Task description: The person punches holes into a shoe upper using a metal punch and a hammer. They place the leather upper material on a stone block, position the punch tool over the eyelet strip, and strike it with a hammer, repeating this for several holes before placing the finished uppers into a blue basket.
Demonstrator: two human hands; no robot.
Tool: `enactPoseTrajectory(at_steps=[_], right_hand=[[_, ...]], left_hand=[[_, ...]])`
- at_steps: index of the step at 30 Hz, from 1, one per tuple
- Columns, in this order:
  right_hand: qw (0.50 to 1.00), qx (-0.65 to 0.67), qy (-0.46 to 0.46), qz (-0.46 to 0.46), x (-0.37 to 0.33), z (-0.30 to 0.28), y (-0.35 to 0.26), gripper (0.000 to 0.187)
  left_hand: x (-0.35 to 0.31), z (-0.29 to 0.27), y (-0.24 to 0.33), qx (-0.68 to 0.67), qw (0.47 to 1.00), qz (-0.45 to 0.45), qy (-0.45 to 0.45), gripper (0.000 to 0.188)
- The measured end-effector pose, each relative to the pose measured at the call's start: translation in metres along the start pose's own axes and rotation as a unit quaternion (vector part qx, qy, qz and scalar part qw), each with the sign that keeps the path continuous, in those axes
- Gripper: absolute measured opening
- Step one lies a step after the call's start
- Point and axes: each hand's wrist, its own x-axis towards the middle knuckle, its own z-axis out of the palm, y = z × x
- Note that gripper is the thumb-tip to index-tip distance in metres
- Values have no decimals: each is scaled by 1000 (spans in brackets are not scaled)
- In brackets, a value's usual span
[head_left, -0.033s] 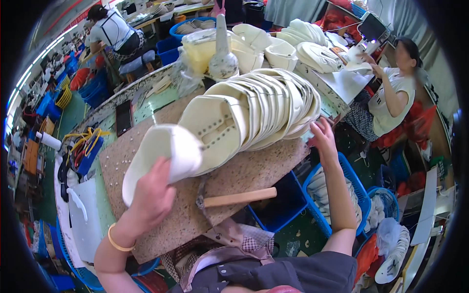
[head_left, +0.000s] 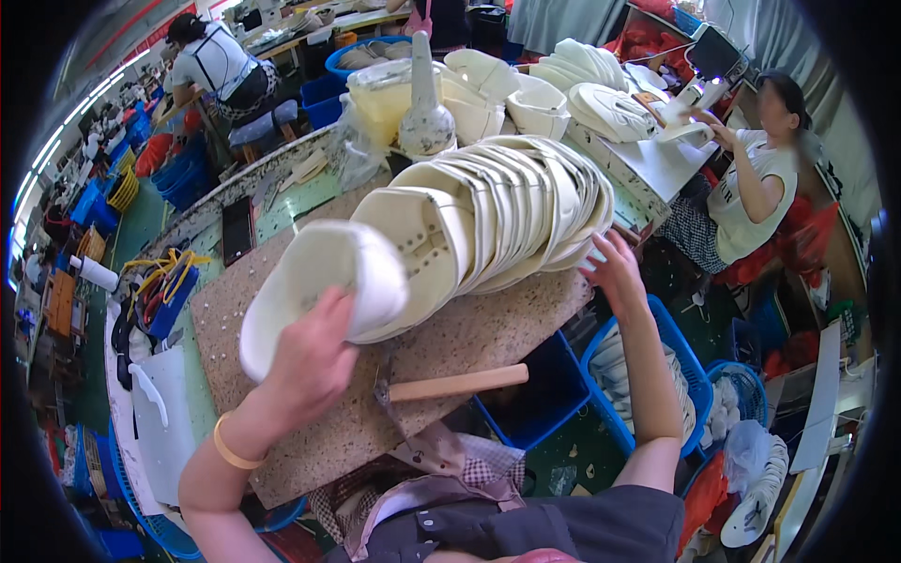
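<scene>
The left hand (head_left: 314,371) of a seated worker pinches the near rim of a white shoe upper (head_left: 324,267), thumb and fingers closed on its edge. The piece lies just beyond those fingers, its long axis slanting from lower left to upper right, its rounded, slightly blurred end toward a row of cream uppers (head_left: 526,206). It overlaps the row's left end in this view; whether the two touch cannot be told. The row runs away on much the same slant, up and to the right, so the left hand is nearer its left end. At the far right end is the right hand (head_left: 615,267), fingers bent and parted, gripping nothing visible; contact with the last piece is unclear. Beneath the row spreads a speckled slab (head_left: 488,324), where a wooden-handled hammer (head_left: 460,373) lies at the near edge. Farther right, below the slab, a blue basket (head_left: 690,361) holds more pale pieces.
</scene>
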Motion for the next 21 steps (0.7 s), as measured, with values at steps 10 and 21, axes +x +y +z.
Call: enactPoseTrajectory(at_steps=[10,21], right_hand=[[975,187,-100,74,61,56,2,34],[957,-39,-279,-62,-56,134,-81,49]], left_hand=[[162,84,-31,-431,901,-4,-47,73],[10,-10,21,-96,913,96,386,69]])
